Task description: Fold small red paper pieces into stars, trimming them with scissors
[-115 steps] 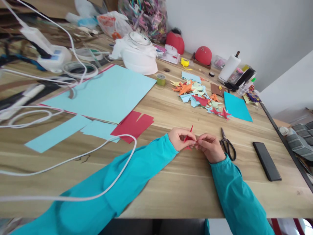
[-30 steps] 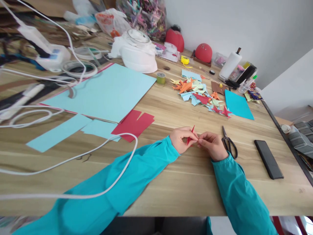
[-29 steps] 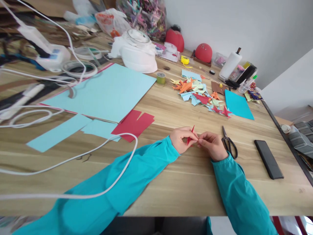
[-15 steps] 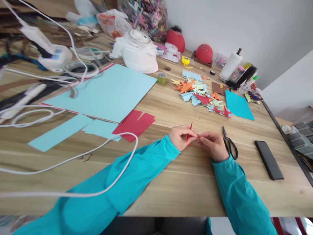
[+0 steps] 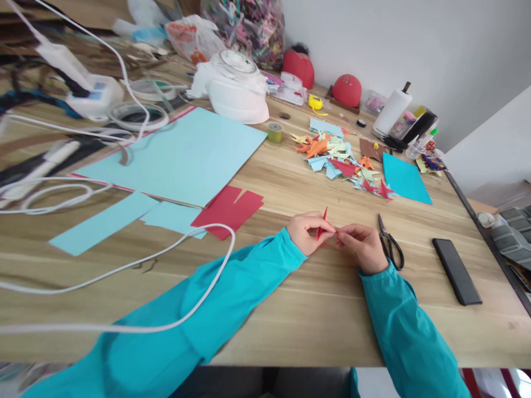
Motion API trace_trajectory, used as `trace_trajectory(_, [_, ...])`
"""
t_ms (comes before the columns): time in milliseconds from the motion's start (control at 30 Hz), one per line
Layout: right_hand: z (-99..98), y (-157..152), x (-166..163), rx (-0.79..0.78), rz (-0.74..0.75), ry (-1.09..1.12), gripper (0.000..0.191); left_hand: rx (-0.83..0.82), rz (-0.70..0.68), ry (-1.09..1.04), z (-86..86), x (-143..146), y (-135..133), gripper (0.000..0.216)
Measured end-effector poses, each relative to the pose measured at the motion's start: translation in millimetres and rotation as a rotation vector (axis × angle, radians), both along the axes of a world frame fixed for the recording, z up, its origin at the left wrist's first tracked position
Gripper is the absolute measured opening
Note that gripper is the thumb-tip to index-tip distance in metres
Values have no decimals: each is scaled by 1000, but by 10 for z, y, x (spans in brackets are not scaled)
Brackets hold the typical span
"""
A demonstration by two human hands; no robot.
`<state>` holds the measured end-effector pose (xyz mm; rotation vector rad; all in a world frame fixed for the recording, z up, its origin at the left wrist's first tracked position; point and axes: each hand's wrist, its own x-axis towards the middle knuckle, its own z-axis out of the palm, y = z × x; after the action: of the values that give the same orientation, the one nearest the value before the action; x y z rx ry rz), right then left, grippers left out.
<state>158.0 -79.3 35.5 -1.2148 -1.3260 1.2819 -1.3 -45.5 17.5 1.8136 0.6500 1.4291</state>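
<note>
A small folded red paper piece, likely an origami crane (image 5: 324, 219), is pinched in my left hand (image 5: 309, 232), with one thin point sticking up past the fingers. My right hand (image 5: 362, 247) is closed too, its thumb and forefinger pinching the piece's right end. Both sets of fingertips nearly meet, and they cover most of the paper. Black-handled scissors (image 5: 390, 243) lie just right of my right hand. Beyond the hands rests a pile of folded paper cranes (image 5: 327, 152) in orange, red, pale blue and yellow.
Red paper sheets (image 5: 228, 211), a pale blue strip (image 5: 103, 221) and a large pale blue sheet (image 5: 182, 155) lie left. A white cable (image 5: 207, 293) loops over my left sleeve. At right are a phone (image 5: 456, 271) and a turquoise paper square (image 5: 405, 178). A thread spool (image 5: 274, 131) stands behind.
</note>
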Motion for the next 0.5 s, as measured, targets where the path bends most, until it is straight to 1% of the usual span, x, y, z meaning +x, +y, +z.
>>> trace_trajectory(233, [26,-7,-17,4,-31,-29,14,28,-20,6,3,2,-14,3])
trace_trajectory(500, [24,-19,-21,12,-40,-111,15,133,-20,71,37,-6,-34,8])
